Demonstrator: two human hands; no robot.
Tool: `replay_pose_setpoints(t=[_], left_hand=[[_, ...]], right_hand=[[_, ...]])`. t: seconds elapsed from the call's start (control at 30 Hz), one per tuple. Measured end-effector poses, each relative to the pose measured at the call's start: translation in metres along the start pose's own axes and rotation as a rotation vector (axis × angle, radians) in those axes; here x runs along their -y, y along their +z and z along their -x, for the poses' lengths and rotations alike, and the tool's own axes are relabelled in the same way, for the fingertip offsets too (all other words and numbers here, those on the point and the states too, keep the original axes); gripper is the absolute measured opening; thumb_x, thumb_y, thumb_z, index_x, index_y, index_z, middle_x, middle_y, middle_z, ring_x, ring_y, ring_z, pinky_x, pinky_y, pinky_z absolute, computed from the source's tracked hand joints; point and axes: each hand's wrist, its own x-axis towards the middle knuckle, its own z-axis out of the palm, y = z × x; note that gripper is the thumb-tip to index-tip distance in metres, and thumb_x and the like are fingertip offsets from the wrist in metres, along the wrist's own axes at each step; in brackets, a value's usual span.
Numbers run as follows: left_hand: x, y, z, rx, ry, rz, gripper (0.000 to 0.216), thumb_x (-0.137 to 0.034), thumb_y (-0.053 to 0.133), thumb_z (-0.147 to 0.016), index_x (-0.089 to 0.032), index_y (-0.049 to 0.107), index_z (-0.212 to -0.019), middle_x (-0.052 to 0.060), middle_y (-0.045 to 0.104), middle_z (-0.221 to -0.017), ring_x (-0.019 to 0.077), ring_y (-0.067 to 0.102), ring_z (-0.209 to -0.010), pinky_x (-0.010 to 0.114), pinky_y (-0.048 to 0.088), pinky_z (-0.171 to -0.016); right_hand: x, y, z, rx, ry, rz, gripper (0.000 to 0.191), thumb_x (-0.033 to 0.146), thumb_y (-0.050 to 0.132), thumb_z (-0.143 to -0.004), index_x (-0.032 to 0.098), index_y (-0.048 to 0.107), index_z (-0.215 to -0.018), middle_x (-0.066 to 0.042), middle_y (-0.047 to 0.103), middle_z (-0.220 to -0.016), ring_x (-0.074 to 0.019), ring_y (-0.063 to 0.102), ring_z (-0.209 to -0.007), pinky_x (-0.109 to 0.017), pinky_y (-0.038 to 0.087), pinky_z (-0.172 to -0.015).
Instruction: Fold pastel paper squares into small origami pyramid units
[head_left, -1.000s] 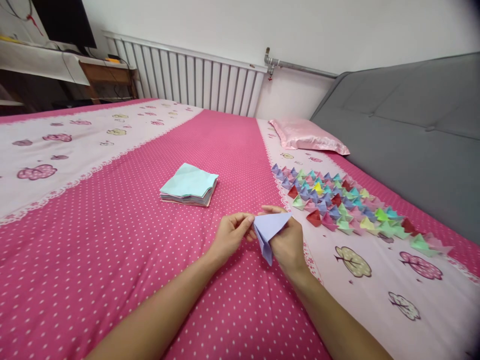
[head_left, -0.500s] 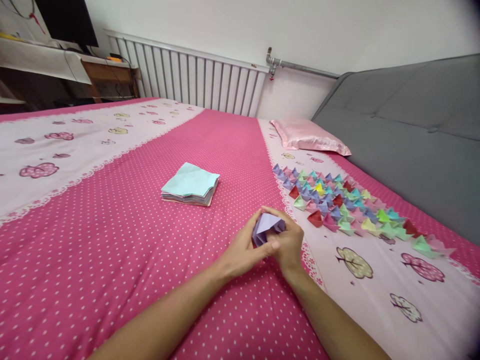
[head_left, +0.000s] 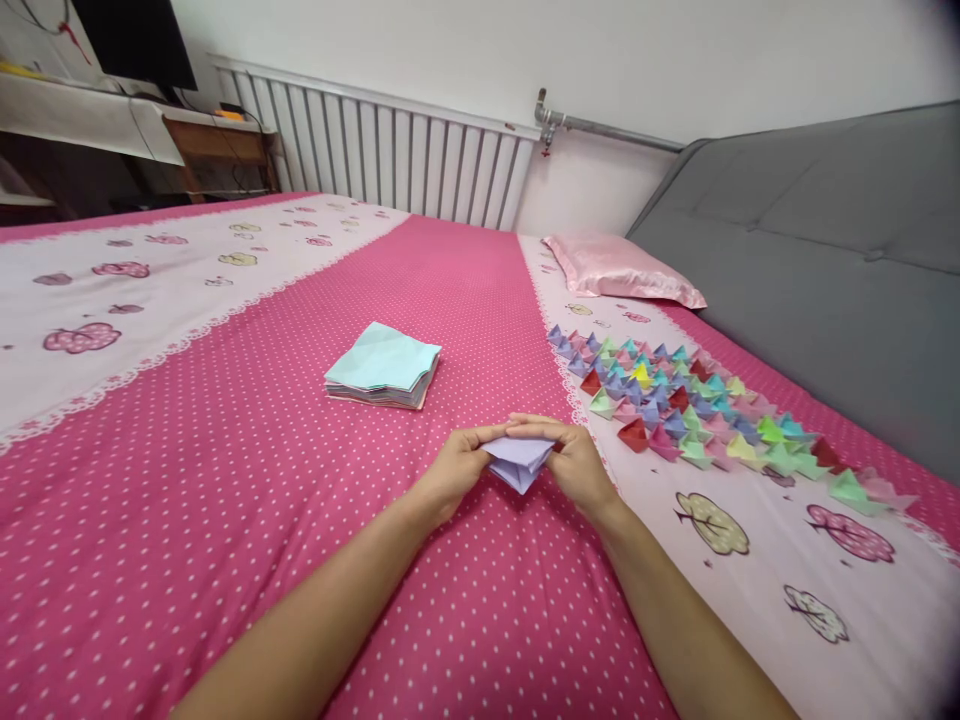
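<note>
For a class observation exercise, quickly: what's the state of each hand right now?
Left hand: closed, holding the folded purple paper.
Right hand: closed, holding the same paper's opposite side.

Single head-worn view, looking forward and down, purple paper (head_left: 520,455) near, radiator (head_left: 390,150) far.

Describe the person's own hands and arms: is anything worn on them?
The left hand and right hand are bare, with no gloves. The left forearm and right forearm are uncovered as far as the picture shows: no sleeve, watch, bracelet or cable. No ring or marking can be made out, though parts of both hands are hidden.
</note>
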Motion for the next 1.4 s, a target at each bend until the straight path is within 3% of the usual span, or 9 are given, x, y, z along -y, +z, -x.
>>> replay_pose_setpoints(t=[0.17, 0.3, 0.47, 0.7, 0.87, 1.07, 1.13, 1.23, 1.4], left_hand=[[-0.001, -0.008, -0.004, 0.075, -0.085, -0.012, 0.037, -0.009, 0.057, -0.067, -0.01, 0.068, -0.102, 0.009, 0.071, -0.096, 0.0174, 0.063, -0.088, 0.028, 0.042, -0.087], [-0.006, -0.017, -0.005, 0.096, -0.117, -0.359, 0.057, -0.004, 0.047, -0.066, -0.008, 0.055, -0.122, 0.013, 0.067, -0.11, 0.0211, 0.062, -0.098, 0.035, 0.041, -0.093], [-0.006, -0.026, -0.005, 0.128, 0.241, -1.137, 0.046, -0.016, 0.048, -0.077, -0.013, 0.056, -0.121, 0.012, 0.037, -0.144, 0.0258, 0.027, -0.135, 0.041, 0.023, -0.11], [0.011, -0.03, -0.004, 0.206, 0.251, -1.616, 0.052, -0.029, 0.025, -0.093, -0.003, 0.034, -0.137, 0.014, 0.035, -0.144, 0.0261, 0.021, -0.137, 0.041, 0.018, -0.112], [0.008, -0.03, -0.003, 0.247, 0.195, -1.667, 0.053, -0.03, 0.026, -0.092, -0.005, 0.032, -0.138, 0.013, 0.03, -0.147, 0.0275, 0.018, -0.138, 0.041, 0.019, -0.112], [0.007, -0.028, -0.005, 0.261, 0.166, -1.695, 0.056, -0.038, 0.021, -0.093, -0.007, 0.03, -0.14, 0.012, 0.03, -0.147, 0.0271, 0.018, -0.138, 0.039, 0.017, -0.112], [0.009, -0.026, -0.002, 0.239, 0.156, -1.742, 0.059, -0.042, 0.021, -0.093, -0.007, 0.029, -0.14, 0.011, 0.027, -0.148, 0.0276, 0.016, -0.138, 0.04, 0.015, -0.112], [0.012, -0.022, 0.003, 0.174, 0.115, -1.825, 0.063, -0.045, 0.024, -0.092, -0.007, 0.024, -0.142, 0.011, 0.021, -0.15, 0.0272, 0.013, -0.139, 0.041, 0.012, -0.113], [0.012, -0.017, 0.009, 0.089, 0.059, -1.896, 0.067, -0.048, 0.029, -0.089, -0.007, 0.024, -0.142, 0.013, 0.021, -0.15, 0.0282, 0.013, -0.139, 0.042, 0.011, -0.112]], right_hand=[[-0.002, -0.009, -0.002, 0.187, 0.068, 0.102, 0.038, 0.009, 0.047, -0.073, 0.025, 0.07, -0.1, -0.006, 0.057, -0.128, -0.0214, 0.051, -0.12, -0.041, 0.039, -0.101], [0.001, -0.015, -0.001, 0.393, 0.033, 0.274, 0.056, 0.002, 0.042, -0.068, 0.022, 0.06, -0.117, -0.006, 0.045, -0.138, -0.0199, 0.04, -0.129, -0.041, 0.029, -0.109], [0.0, -0.013, 0.002, 0.522, -0.057, 0.554, 0.052, 0.009, 0.042, -0.078, 0.02, 0.051, -0.127, -0.007, 0.036, -0.143, -0.0218, 0.033, -0.133, -0.047, 0.025, -0.11], [-0.006, 0.005, 0.003, 0.34, -0.163, 0.669, 0.033, 0.028, 0.04, -0.091, 0.02, 0.066, -0.11, -0.01, 0.057, -0.127, -0.0217, 0.049, -0.121, -0.043, 0.036, -0.104], [0.0, -0.007, 0.001, 0.434, -0.11, 0.452, 0.035, 0.032, 0.038, -0.091, 0.021, 0.068, -0.105, -0.008, 0.057, -0.127, -0.0206, 0.048, -0.123, -0.042, 0.036, -0.103], [-0.006, -0.006, 0.0, 0.278, -0.003, 0.482, 0.023, 0.036, 0.058, -0.08, 0.019, 0.072, -0.072, -0.01, 0.07, -0.103, -0.0231, 0.064, -0.098, -0.037, 0.047, -0.088], [-0.01, -0.003, 0.0, 0.255, -0.032, 0.559, 0.019, 0.036, 0.067, -0.072, 0.019, 0.071, -0.081, -0.009, 0.07, -0.101, -0.0234, 0.064, -0.094, -0.037, 0.048, -0.085], [-0.015, -0.002, 0.001, 0.32, -0.118, 0.656, 0.043, 0.038, 0.066, -0.074, 0.018, 0.062, -0.111, -0.01, 0.065, -0.111, -0.0244, 0.059, -0.103, -0.04, 0.045, -0.09], [-0.017, 0.002, 0.007, 0.543, -0.102, 0.881, 0.059, 0.04, 0.037, -0.09, 0.016, 0.026, -0.142, -0.011, 0.026, -0.149, -0.0289, 0.021, -0.137, -0.051, 0.024, -0.108]])
